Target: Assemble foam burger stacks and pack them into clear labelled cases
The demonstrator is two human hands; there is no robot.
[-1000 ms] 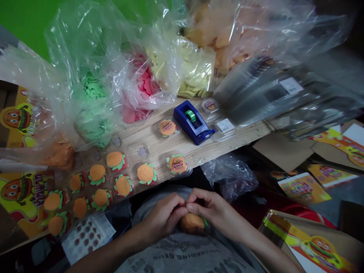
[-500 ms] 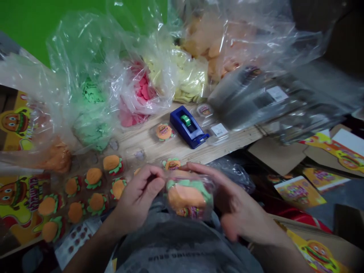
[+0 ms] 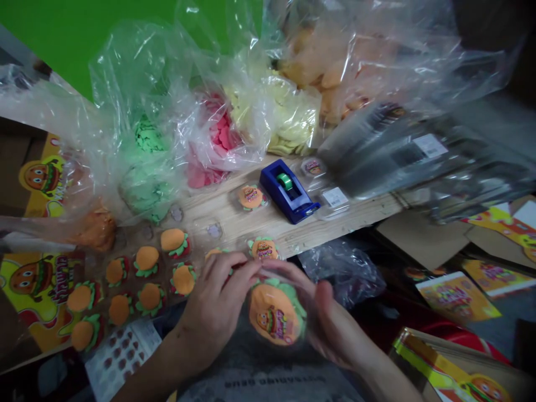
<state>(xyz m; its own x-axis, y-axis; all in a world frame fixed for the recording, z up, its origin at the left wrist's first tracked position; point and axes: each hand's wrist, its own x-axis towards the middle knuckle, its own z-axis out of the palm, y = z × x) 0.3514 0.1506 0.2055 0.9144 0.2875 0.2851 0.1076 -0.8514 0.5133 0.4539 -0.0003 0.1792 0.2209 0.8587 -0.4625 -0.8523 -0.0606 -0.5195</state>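
Between my hands, in front of my torso, is a clear plastic pack point(image 3: 276, 318) around an orange and green toy-like burger with a printed label. My right hand point(image 3: 335, 318) grips the pack from its right side, the thumb raised and blurred, the fingers behind it. On the upper left edge of the pack, my left hand point(image 3: 221, 296) has its fingers bent and pinched together; whether they hold anything small is hidden. Just beyond my fingers lies another labelled burger pack point(image 3: 263, 247). A blue tape dispenser point(image 3: 288, 192) with green tape stands farther back beside a packed burger point(image 3: 251, 197).
Several orange burgers point(image 3: 146, 261) sit in clear trays at left. Behind are plastic bags of green pieces point(image 3: 151, 167), pink pieces point(image 3: 221, 131) and yellow pieces point(image 3: 288, 117). Clear packaging point(image 3: 385, 151) is piled at right. Printed cards point(image 3: 456, 296) and crumpled plastic point(image 3: 343, 268) lie below the table edge.
The burger pack has turned, so its labelled face now shows toward the camera. My left hand has come over its upper edge. The whole view has shifted slightly.
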